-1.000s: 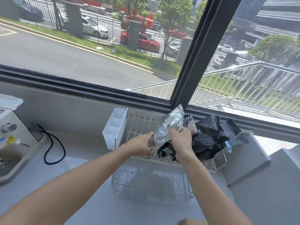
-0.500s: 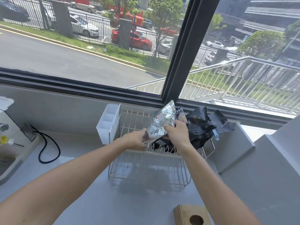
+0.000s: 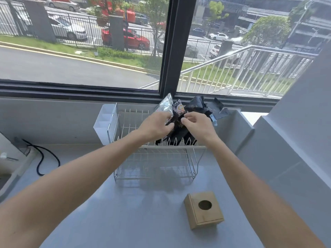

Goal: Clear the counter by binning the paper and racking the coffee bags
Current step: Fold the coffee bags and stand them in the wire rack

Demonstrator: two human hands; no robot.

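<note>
hands [image 3: 157,125] outstretched over rack [image 3: 155,158]

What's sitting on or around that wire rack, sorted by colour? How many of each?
Silver: 1, the silver bag.
Black: at least 3 black bags, bunched so the exact count is unclear.
White: 2, the wire rack and the white caddy.
Wood: 1, the wooden box.
Total: at least 7.

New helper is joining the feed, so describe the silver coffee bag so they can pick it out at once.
Find the wire rack on the counter under the window. On its upper tier stands a row of bags. The silver coffee bag is the leftmost, just above the left hand; it is shiny foil, while its neighbours are black.
</note>
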